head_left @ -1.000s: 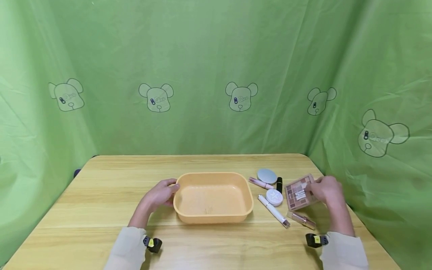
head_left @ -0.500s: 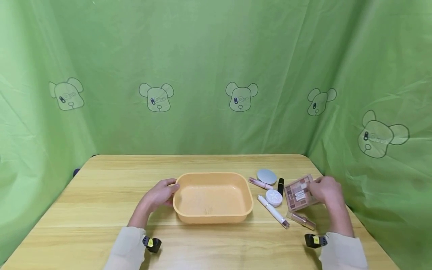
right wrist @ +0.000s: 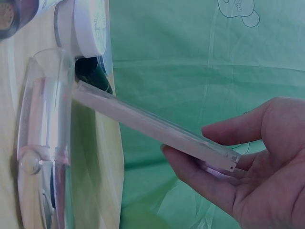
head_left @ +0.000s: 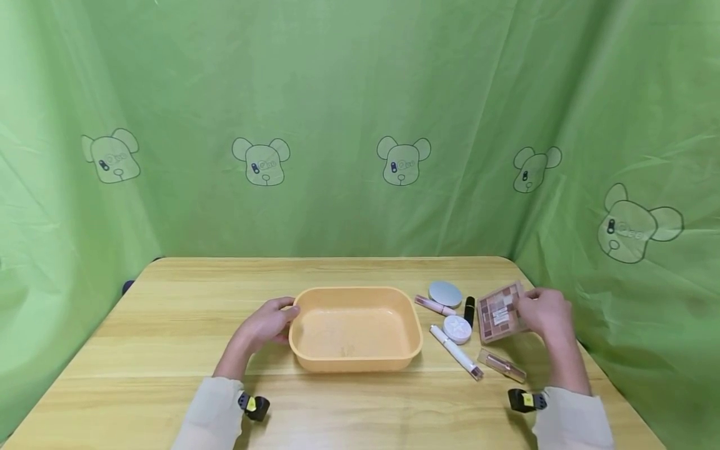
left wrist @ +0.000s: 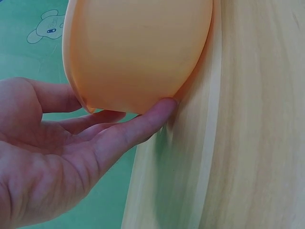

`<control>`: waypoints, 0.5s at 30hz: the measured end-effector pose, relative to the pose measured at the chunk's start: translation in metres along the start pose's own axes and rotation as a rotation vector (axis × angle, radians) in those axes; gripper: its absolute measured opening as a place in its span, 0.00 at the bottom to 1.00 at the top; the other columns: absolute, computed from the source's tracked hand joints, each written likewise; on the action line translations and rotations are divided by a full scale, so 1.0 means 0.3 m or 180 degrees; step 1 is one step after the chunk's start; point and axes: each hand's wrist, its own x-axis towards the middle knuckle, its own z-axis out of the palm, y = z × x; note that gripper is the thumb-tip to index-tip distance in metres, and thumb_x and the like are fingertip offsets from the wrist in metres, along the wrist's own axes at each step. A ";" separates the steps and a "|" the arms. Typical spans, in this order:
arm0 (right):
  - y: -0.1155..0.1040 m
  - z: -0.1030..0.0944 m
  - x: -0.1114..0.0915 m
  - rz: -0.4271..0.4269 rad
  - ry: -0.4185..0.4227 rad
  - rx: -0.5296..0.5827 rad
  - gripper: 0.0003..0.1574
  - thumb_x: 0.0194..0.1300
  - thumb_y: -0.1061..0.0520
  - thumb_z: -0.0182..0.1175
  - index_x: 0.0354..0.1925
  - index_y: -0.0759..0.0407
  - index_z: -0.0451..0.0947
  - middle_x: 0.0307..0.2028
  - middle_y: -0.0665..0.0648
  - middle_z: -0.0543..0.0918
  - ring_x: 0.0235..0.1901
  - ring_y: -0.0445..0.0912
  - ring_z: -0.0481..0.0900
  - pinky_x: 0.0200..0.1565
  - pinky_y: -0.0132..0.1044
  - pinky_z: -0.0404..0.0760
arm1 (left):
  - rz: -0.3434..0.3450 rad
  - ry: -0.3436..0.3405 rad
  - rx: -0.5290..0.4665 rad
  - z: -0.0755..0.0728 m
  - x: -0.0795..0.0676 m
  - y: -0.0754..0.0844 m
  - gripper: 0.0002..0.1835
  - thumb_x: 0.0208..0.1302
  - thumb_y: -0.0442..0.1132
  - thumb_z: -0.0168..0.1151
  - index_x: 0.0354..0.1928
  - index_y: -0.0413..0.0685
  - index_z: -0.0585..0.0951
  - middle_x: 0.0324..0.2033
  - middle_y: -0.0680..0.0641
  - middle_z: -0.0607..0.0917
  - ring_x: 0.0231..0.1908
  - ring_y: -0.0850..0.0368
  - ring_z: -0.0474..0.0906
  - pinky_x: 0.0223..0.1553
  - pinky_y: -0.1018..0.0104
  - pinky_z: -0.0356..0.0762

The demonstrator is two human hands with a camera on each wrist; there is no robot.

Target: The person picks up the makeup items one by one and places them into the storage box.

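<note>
My left hand (head_left: 269, 323) holds the left end of an orange plastic tub (head_left: 355, 364), its thumb over the rim. In the left wrist view the fingers (left wrist: 143, 121) lie against the tub's outer wall (left wrist: 138, 57). On the right, my right hand (head_left: 545, 314) pinches the right edge of an eyeshadow palette (head_left: 499, 315). In the right wrist view the palette (right wrist: 147, 126) slants up off the table between thumb and fingers, its far edge low beside a black tube (right wrist: 93, 74). Just in front of it lies a clear-capped lipstick tube (head_left: 502, 365).
Left of the palette lie a round white compact (head_left: 457, 329) with a star, a silver-grey round case (head_left: 445, 293), a pink lip gloss tube (head_left: 435, 305), a black lipstick (head_left: 469, 310) and a white pen-like tube (head_left: 456, 352). A green curtain (head_left: 337, 206) stands behind the wooden table (head_left: 337, 412).
The palette has risen from the table and tilted, its right side lifted by my right hand. The black lipstick has shifted slightly to the right. My left hand and the tub stay put.
</note>
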 end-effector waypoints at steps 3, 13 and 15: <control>-0.012 0.003 -0.001 0.0000 0.0135 0.0048 0.34 0.70 0.51 0.49 0.63 0.77 0.71 0.59 0.83 0.72 0.54 0.75 0.71 0.47 0.61 0.80 | 0.0000 0.0006 0.0008 0.000 0.002 0.000 0.30 0.80 0.42 0.46 0.76 0.33 0.58 0.62 0.32 0.78 0.59 0.39 0.80 0.50 0.51 0.88; -0.066 0.023 -0.020 -0.0024 0.0528 0.0382 0.32 0.71 0.50 0.55 0.61 0.74 0.75 0.59 0.78 0.76 0.53 0.70 0.74 0.39 0.50 0.78 | 0.0007 -0.0020 0.0033 0.000 -0.006 0.006 0.30 0.80 0.42 0.45 0.76 0.34 0.58 0.62 0.32 0.78 0.59 0.39 0.80 0.50 0.51 0.88; -0.077 0.025 -0.025 -0.0061 0.0538 0.0411 0.32 0.71 0.50 0.56 0.60 0.74 0.76 0.58 0.78 0.77 0.51 0.68 0.75 0.37 0.46 0.77 | 0.0018 -0.0019 0.0028 0.001 -0.008 0.005 0.30 0.80 0.42 0.45 0.76 0.34 0.58 0.62 0.31 0.78 0.59 0.39 0.80 0.50 0.51 0.88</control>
